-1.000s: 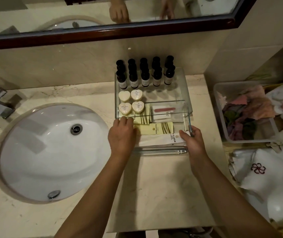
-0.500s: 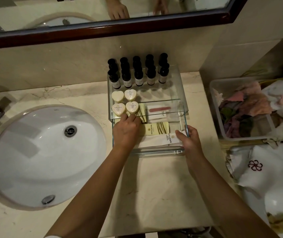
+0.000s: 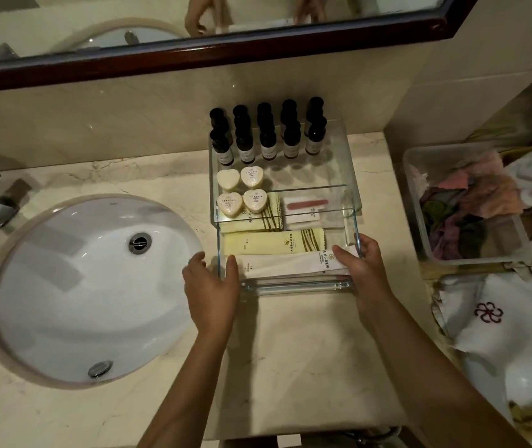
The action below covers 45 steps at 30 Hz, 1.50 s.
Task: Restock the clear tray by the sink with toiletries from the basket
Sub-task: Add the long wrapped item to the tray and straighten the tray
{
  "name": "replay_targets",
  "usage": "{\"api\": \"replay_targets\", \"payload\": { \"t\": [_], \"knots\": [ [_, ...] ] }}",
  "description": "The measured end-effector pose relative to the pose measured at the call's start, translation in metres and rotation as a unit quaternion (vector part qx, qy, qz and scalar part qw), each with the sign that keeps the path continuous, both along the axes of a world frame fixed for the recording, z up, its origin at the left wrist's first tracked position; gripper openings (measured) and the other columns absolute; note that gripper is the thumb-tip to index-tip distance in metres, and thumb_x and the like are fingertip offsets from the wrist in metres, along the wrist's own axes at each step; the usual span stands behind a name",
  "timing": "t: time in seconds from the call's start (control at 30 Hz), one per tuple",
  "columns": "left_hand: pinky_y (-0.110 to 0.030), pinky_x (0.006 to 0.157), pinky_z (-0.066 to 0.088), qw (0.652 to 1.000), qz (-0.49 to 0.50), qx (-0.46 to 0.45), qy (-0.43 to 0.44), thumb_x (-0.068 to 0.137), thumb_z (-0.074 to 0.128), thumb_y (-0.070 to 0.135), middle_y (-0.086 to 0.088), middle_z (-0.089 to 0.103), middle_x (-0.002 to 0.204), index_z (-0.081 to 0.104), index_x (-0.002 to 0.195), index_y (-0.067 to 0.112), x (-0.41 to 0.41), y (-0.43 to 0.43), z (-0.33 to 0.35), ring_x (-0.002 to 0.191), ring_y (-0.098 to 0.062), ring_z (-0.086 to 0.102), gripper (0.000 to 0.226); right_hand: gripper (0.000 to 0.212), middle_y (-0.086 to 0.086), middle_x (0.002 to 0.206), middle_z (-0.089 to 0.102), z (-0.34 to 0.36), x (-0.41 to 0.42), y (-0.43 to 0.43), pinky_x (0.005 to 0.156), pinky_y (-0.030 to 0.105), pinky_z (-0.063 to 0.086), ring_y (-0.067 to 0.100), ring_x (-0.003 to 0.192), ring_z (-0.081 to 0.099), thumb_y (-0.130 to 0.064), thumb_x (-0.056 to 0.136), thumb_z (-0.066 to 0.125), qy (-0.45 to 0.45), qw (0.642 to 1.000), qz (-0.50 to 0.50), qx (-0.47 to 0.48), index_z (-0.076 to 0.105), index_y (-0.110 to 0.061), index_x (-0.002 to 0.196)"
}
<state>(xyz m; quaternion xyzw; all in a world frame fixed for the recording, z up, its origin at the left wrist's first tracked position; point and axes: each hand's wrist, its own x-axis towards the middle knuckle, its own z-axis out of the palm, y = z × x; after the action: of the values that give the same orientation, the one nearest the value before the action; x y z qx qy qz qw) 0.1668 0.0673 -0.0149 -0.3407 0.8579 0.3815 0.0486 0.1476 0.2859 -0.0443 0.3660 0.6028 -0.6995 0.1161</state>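
Grip: left hand (image 3: 211, 287) and right hand (image 3: 363, 271) each grasp a near corner of the clear tray (image 3: 290, 287), centre frame on the counter (image 3: 290, 350) beside the sink (image 3: 90, 286). Bottles (image 3: 268, 137), heart soaps (image 3: 242, 192) and sachets (image 3: 274, 242) fill it; restocking appears near complete, final positioning remaining.

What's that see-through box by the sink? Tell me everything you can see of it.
The clear tray is a rectangular, straight-walled, open-topped box that looks like glass or acrylic. It sits on the marble counter, right of the sink, far end by the wall. Inside: dark bottles at the back, four heart-shaped soaps, flat sachets toward the front. The left hand grips its near left corner, thumb inside; the right hand grips the near right corner likewise.
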Motion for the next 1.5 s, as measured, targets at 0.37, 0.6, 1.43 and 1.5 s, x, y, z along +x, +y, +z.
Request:
{"api": "replay_targets", "payload": {
  "t": [0.37, 0.6, 1.43, 1.5],
  "knots": [
    [-0.044, 0.096, 0.049, 0.969, 0.077, 0.231, -0.048, 0.07, 0.078, 0.041, -0.007, 0.057, 0.122, 0.049, 0.123, 0.016, -0.016, -0.006, -0.02, 0.109, -0.024, 0.058, 0.065, 0.054, 0.001, 0.109, 0.062, -0.002, -0.017, -0.003, 0.088, 0.048, 0.054, 0.026, 0.097, 0.066, -0.004, 0.075, 0.073, -0.002, 1.0, 0.015, 0.026, 0.046, -0.03, 0.114],
    [-0.045, 0.094, 0.05, 0.969, 0.084, 0.231, -0.035, 0.067, 0.079, 0.045, -0.003, 0.057, 0.115, 0.049, 0.114, 0.018, -0.036, -0.005, -0.029, 0.105, -0.025, 0.06, 0.062, 0.057, 0.002, 0.112, 0.063, -0.011, -0.043, -0.002, 0.088, 0.049, 0.053, 0.026, 0.096, 0.066, -0.014, 0.068, 0.078, -0.009, 0.999, 0.011, 0.044, 0.047, -0.03, 0.113],
    [-0.039, 0.097, 0.048, 0.954, 0.159, 0.254, -0.022, 0.077, 0.075, 0.034, -0.002, 0.053, 0.114, 0.044, 0.127, 0.014, -0.066, 0.009, -0.019, 0.106, -0.024, 0.059, 0.061, 0.07, -0.003, 0.116, 0.059, -0.028, -0.054, -0.017, 0.087, 0.041, 0.053, 0.02, 0.099, 0.061, -0.059, 0.06, 0.072, -0.015, 0.978, -0.031, 0.206, 0.045, -0.026, 0.116],
    [-0.039, 0.096, 0.048, 0.951, 0.166, 0.259, -0.022, 0.078, 0.074, 0.033, -0.002, 0.052, 0.112, 0.044, 0.127, 0.015, -0.065, 0.01, -0.018, 0.105, -0.024, 0.059, 0.059, 0.068, -0.007, 0.114, 0.06, -0.031, -0.048, -0.019, 0.088, 0.042, 0.053, 0.018, 0.099, 0.062, -0.065, 0.059, 0.066, -0.009, 0.981, -0.043, 0.189, 0.046, -0.033, 0.116]
  ]
}}
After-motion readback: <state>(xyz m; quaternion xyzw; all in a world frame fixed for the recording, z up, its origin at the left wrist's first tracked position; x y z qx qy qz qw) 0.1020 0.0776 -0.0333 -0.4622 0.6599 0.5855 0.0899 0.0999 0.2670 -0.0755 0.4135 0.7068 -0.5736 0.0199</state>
